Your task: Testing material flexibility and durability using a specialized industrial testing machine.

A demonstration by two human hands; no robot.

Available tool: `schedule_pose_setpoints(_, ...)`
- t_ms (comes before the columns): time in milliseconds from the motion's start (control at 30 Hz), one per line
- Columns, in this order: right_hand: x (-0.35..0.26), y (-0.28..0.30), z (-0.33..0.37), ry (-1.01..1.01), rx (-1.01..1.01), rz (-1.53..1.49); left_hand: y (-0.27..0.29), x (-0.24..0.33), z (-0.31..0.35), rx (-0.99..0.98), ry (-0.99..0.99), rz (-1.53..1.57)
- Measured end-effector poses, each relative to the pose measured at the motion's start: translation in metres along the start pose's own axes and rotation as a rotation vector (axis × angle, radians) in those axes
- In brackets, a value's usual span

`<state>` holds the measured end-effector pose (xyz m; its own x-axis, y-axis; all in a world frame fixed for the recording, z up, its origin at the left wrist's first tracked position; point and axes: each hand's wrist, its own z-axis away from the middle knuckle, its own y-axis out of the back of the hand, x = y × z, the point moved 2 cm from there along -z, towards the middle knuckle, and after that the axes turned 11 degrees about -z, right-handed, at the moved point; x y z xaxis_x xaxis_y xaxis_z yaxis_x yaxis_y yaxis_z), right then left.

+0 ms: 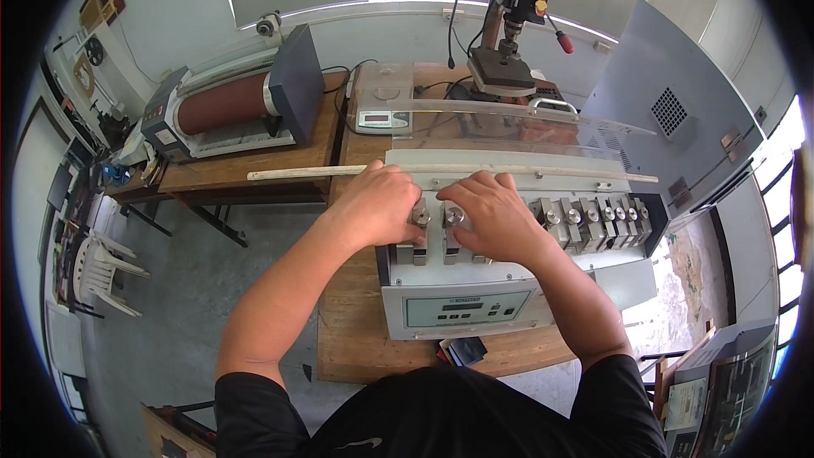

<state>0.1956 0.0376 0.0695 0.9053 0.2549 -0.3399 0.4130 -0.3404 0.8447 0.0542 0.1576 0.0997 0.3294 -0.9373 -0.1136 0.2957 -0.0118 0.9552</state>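
A light grey bench machine (500, 279) stands before me, with a row of metal clamps topped by round knobs. My left hand (380, 205) closes round the leftmost metal clamp (420, 219), thumb at its near side. Beside it, my right hand (498, 219) grips the second metal clamp (454, 217), fingers behind and thumb in front. Several more clamps (592, 215) line up to the right of that hand. Behind both hands a long pale wooden stick (305, 173) lies across the machine and sticks out past its left side. My fingers partly hide the two gripped clamps.
A raised clear cover (509, 130) and an upright grey metal lid (678, 110) border the machine. A digital scale (373, 121) and a drill press (504, 68) stand behind. Left is a machine with a red-brown roller (225, 104). Dark booklets (465, 351) lie by the table's front edge.
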Motion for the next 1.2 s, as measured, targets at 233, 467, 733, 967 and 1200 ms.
schedule_pose_setpoints(233,-0.003,0.0,-0.006,-0.154,-0.206,0.219,-0.02,0.001,-0.006,0.177,-0.21,0.164)
schedule_pose_setpoints(467,0.002,-0.001,-0.002,-0.12,-0.176,0.032,-0.011,0.003,-0.012,0.093,-0.055,0.068)
schedule_pose_setpoints(733,-0.001,0.006,-0.004,-0.062,0.038,0.045,-0.024,-0.002,-0.006,0.315,-0.24,0.128)
schedule_pose_setpoints(967,0.001,-0.003,-0.007,-0.135,-0.239,0.154,-0.006,0.005,-0.008,0.006,-0.055,0.13)
schedule_pose_setpoints(1200,0.002,0.003,-0.003,-0.034,0.037,0.087,-0.009,0.002,-0.004,0.249,-0.043,0.022)
